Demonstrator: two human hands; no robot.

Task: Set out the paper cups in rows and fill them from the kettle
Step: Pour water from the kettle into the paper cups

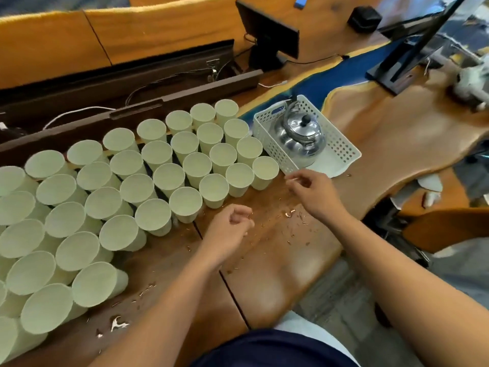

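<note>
Several pale green paper cups [185, 201] stand upright in diagonal rows across the left half of the wooden table [277, 260]. A shiny steel kettle [300, 136] with a black knob sits in a white perforated basket [341, 148] to the right of the rows. My left hand [227, 230] hovers just right of the nearest cups, fingers loosely curled, holding nothing. My right hand [312, 189] is near the basket's front corner with fingers loosely bent and empty.
Small shavings and scraps [289, 214] litter the table between my hands. A dark cable tray [132, 102] with wires runs behind the cups. Two monitor stands [267, 56] rise at the back. The table's curved edge [397, 186] drops off at the right.
</note>
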